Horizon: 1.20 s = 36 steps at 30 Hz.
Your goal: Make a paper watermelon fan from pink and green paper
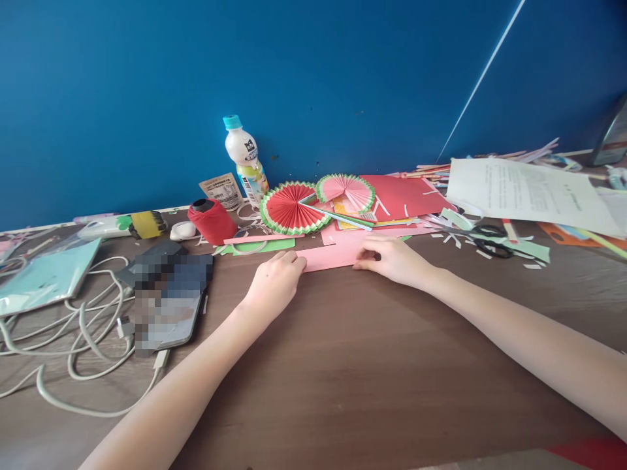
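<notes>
A pink paper strip (329, 256) lies between my two hands on the brown table (343, 365). My left hand (278, 277) has its fingers closed on the strip's left end. At the other end, the thumb and fingertips of my right hand (385, 260) pinch the paper. Just behind the strip are a red folded-paper fan (292, 207) with a green and white rim and a smaller pink fan (343, 190) with a green rim. Pink and red paper sheets (399, 194) lie beside the fans.
On the left are a phone (179, 307), looping white cables (81, 326) and a light-blue packet (46, 277). A bottle (247, 160) and red thread spool (213, 222) stand near the blue wall. Black scissors (492, 241), paper scraps and a printed sheet (529, 192) lie right.
</notes>
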Tool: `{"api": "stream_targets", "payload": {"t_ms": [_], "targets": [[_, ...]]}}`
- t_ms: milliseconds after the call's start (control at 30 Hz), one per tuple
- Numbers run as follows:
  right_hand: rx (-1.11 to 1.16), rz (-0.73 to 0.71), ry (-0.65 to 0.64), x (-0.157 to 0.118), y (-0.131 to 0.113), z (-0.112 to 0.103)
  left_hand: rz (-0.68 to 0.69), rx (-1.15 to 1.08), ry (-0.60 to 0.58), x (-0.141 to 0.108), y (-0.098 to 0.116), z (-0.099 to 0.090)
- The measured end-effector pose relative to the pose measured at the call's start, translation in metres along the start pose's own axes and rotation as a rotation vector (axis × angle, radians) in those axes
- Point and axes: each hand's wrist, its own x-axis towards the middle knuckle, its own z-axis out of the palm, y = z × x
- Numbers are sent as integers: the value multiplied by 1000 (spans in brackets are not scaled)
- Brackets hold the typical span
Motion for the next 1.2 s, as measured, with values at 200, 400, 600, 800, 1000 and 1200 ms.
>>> {"api": "stream_targets", "payload": {"t_ms": [200, 400, 600, 800, 1000, 1200], "targets": [[-15, -10, -23, 3, 1, -1, -50, -104, -12, 3, -3, -4], [61, 163, -56, 6, 0, 2, -114, -283, 25, 6, -8, 1], [153, 197, -55, 6, 4, 5, -46, -138, 100, 5, -4, 6], [100, 141, -1, 7, 2, 5, 0, 102, 71, -2, 11, 5], [26, 198, -44, 6, -3, 3, 19, 160, 34, -9, 28, 5], [-177, 40, -4, 1, -6, 9, 61, 72, 55, -8, 35, 2]]}}
